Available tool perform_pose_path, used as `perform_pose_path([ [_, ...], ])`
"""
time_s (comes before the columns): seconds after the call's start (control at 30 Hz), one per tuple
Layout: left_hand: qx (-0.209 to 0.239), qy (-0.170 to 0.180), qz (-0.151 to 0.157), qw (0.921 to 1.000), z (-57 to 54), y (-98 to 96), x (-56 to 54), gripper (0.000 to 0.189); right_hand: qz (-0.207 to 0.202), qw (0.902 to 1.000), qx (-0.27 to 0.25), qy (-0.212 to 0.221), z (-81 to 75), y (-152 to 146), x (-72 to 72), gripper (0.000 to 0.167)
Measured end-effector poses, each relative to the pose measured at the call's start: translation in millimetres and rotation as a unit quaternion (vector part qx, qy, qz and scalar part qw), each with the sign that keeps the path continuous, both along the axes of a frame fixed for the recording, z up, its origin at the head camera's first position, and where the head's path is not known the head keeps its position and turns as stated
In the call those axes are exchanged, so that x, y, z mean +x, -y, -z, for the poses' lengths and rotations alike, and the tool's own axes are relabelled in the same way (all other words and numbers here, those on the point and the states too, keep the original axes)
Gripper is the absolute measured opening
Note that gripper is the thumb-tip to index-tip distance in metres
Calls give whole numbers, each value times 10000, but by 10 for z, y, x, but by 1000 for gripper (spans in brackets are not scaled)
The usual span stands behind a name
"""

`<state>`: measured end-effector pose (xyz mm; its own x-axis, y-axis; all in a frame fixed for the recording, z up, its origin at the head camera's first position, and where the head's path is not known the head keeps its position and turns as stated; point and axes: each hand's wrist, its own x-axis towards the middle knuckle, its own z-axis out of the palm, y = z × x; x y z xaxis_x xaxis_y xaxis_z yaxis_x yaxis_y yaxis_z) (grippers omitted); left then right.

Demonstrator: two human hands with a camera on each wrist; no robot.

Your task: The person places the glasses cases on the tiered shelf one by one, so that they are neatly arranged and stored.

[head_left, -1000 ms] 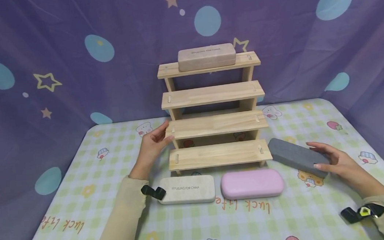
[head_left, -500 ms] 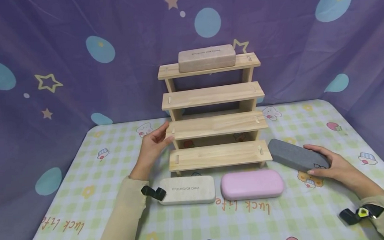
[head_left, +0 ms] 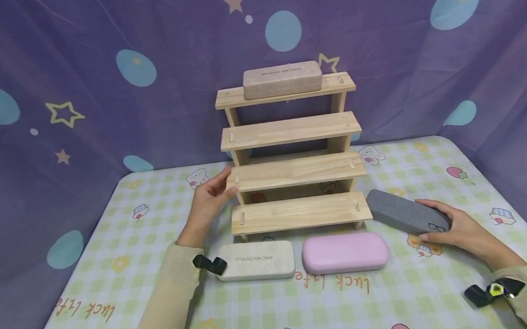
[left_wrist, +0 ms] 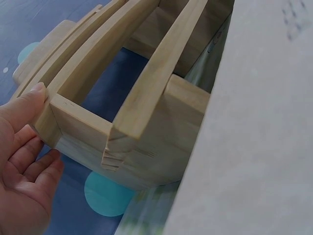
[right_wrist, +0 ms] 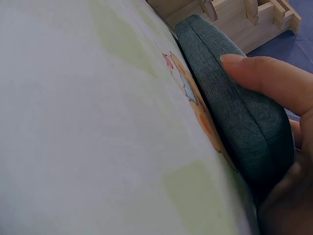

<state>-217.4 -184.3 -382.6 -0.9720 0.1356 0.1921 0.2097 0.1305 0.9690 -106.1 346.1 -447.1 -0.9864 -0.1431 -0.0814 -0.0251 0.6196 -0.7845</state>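
Observation:
A four-step wooden display shelf point(head_left: 296, 171) stands on the table. My left hand point(head_left: 208, 202) holds its left end at the second step from the bottom; the left wrist view has the thumb point(left_wrist: 30, 102) against the wood. To the right of the shelf, a dark grey glasses case point(head_left: 404, 211) lies slanted on the cloth. My right hand point(head_left: 460, 229) grips its near right end, with the thumb point(right_wrist: 266, 78) along one side and the other fingers mostly hidden behind. A small glasses drawing shows on the case.
Before the shelf lie a cream glasses case point(head_left: 257, 260) and a pink glasses case point(head_left: 345, 253), side by side. A beige case point(head_left: 282, 80) sits on the top step. Behind the table hangs a purple curtain point(head_left: 182, 18).
My right hand has shifted slightly left and closed more around the grey glasses case, uncovering the glasses drawing. The left hand keeps its place on the shelf.

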Motion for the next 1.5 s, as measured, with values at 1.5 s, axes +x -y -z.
perform_pose_path([
  [1.5,2,40,-55,10000,-3,2,7,53,386,9925,-69,-1156,-476,-190,54,70],
])
